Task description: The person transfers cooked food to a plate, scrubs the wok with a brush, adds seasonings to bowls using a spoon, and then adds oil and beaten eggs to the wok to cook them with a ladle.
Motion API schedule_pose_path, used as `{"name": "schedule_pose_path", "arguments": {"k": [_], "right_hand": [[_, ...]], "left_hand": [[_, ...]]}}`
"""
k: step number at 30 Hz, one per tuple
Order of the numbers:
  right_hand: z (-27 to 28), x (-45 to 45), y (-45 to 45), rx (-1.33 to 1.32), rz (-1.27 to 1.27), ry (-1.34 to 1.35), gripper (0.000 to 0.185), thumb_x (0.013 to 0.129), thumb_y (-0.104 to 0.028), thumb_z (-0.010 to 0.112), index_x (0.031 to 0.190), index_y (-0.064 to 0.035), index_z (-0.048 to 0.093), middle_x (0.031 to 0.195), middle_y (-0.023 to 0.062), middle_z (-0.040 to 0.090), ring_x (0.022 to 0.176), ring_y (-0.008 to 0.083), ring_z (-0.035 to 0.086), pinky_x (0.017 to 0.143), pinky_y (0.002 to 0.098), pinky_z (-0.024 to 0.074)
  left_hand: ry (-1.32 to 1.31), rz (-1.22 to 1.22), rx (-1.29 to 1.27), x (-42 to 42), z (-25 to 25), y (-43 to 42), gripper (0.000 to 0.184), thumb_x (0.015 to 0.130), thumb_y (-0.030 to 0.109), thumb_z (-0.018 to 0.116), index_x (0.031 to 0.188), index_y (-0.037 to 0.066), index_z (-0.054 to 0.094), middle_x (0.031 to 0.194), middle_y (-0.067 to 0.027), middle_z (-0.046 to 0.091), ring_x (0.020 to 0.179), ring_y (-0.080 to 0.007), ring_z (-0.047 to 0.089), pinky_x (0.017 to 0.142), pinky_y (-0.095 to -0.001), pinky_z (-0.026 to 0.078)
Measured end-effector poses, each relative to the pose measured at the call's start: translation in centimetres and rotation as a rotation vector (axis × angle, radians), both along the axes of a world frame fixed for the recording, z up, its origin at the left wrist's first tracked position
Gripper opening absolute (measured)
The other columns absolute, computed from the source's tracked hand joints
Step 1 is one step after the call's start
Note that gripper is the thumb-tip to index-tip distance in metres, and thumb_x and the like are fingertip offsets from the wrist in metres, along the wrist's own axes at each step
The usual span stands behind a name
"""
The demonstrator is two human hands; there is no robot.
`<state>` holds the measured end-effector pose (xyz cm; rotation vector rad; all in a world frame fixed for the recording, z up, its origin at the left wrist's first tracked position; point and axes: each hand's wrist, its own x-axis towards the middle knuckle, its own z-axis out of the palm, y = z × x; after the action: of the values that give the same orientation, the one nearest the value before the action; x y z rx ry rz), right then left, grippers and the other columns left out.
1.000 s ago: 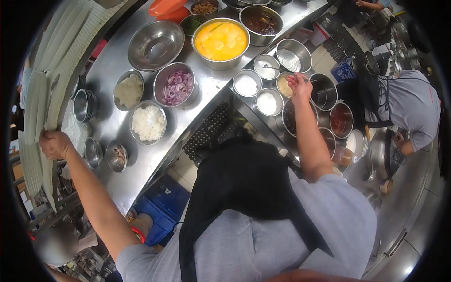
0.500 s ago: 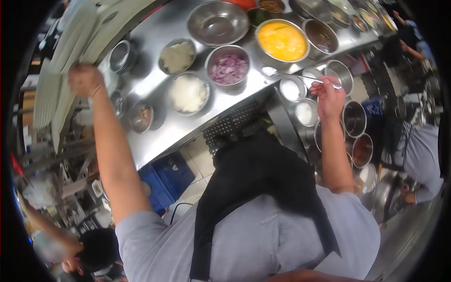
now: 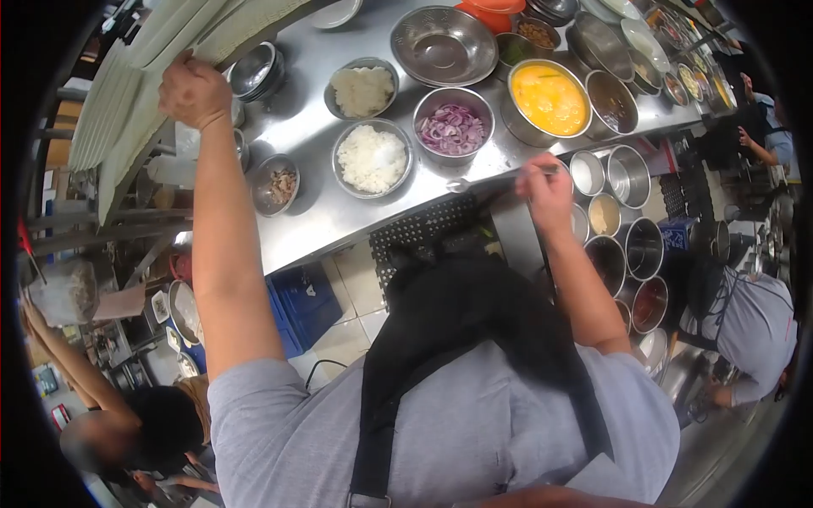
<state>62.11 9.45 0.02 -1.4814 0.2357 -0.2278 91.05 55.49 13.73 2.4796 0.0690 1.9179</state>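
Observation:
My right hand (image 3: 546,188) is closed around the handle of a metal spoon (image 3: 457,184), whose bowl points left over the counter's front edge. My left hand (image 3: 195,91) is raised at the far left with curled fingers, against the edge of a long pale panel (image 3: 140,161); whether anything is in it is hidden. Just right of it stand stacked small metal bowls (image 3: 252,71). Between the hands are a bowl of white rice (image 3: 371,159), a second bowl of white food (image 3: 362,90), a pot of sliced red onion (image 3: 453,129) and a small bowl of brown bits (image 3: 278,184).
A pot of yellow egg mixture (image 3: 550,100), a pot of dark liquid (image 3: 611,103) and a wide metal bowl (image 3: 445,46) stand on the steel counter (image 3: 313,212). Several round containers (image 3: 644,247) sit at right. A blue crate (image 3: 309,309) is below. Other people (image 3: 745,305) stand at both sides.
The view has shifted, so the counter items appear farther right. My right hand has moved left with the spoon, closer to the counter edge. My left hand stays beside the pale panel.

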Motion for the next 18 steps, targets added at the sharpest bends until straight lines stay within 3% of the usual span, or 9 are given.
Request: {"name": "schedule_pose_path", "arguments": {"k": [3,5,7,9,12,13,18], "right_hand": [[-0.2,-2.6,-6.3,-0.006,-0.176,-0.055,0.009,0.094,-0.008,0.053,0.087,-0.0048,0.056,0.068,0.0035,0.057,0.058,0.0097,0.054,0.053,0.0233,0.0437],[-0.2,-4.9,-12.4,-0.195,-0.413,-0.011,0.007,0.091,-0.007,0.055,0.085,-0.005,0.056,0.065,0.0036,0.056,0.054,0.0096,0.051,0.05,0.023,0.0413],[0.9,-7.7,-17.6,-0.245,-0.636,-0.016,0.008,0.09,-0.008,0.056,0.083,-0.0051,0.057,0.063,0.0031,0.055,0.05,0.0091,0.049,0.047,0.0225,0.04],[1.1,-10.3,-21.9,-0.21,-0.848,-0.025,0.008,0.09,-0.01,0.058,0.084,-0.0051,0.059,0.063,0.0028,0.057,0.049,0.0082,0.049,0.045,0.0221,0.0394],[-2.3,-13.6,-26.7,-0.369,-0.974,0.119,0.008,0.09,-0.012,0.058,0.085,-0.0057,0.059,0.064,0.0026,0.058,0.05,0.0084,0.051,0.046,0.0226,0.0414],[-3.6,-14.5,-27.2,-0.456,-0.972,0.327,0.021,0.091,-0.02,0.057,0.083,-0.0012,0.063,0.067,0.0069,0.065,0.055,0.0143,0.061,0.053,0.0282,0.0486],[-9.4,-16.5,-27.6,-0.477,-0.898,0.391,0.016,0.093,-0.015,0.059,0.094,-0.0009,0.066,0.076,0.0098,0.07,0.06,0.0131,0.065,0.053,0.0252,0.0505]], "left_hand": [[0.056,0.066,0.022,-0.2,0.0,0.1,0.026,0.085,0.031,0.054,0.096,0.016,0.073,0.088,-0.0112,0.071,0.08,-0.035,0.066,0.068,-0.0487,0.05],[0.12,0.225,0.15,2.9,-1.8,4.0,0.032,0.089,0.038,0.053,0.099,0.016,0.074,0.087,-0.0127,0.071,0.078,-0.0349,0.067,0.065,-0.0485,0.051],[0.208,0.271,0.107,2.3,-1.4,3.4,0.033,0.091,0.037,0.05,0.099,0.016,0.074,0.09,-0.0139,0.071,0.08,-0.0363,0.067,0.067,-0.0501,0.051],[0.15,0.15,0.069,2.2,-1.4,3.2,0.034,0.091,0.035,0.046,0.1,0.015,0.073,0.094,-0.0149,0.071,0.081,-0.0378,0.067,0.069,-0.052,0.051],[0.148,0.143,0.031,1.6,-1.0,2.4,0.036,0.09,0.032,0.044,0.101,0.015,0.073,0.095,-0.0143,0.071,0.085,-0.038,0.067,0.075,-0.0519,0.05],[0.149,0.134,0.031,1.4,-0.8,2.2,0.036,0.09,0.032,0.043,0.101,0.015,0.073,0.096,-0.0139,0.071,0.087,-0.0379,0.067,0.077,-0.0517,0.049],[0.202,0.15,-0.031,1.9,-0.8,2.6,0.037,0.091,0.031,0.042,0.101,0.015,0.074,0.099,-0.0119,0.072,0.093,-0.0363,0.066,0.087,-0.051,0.046]]}}
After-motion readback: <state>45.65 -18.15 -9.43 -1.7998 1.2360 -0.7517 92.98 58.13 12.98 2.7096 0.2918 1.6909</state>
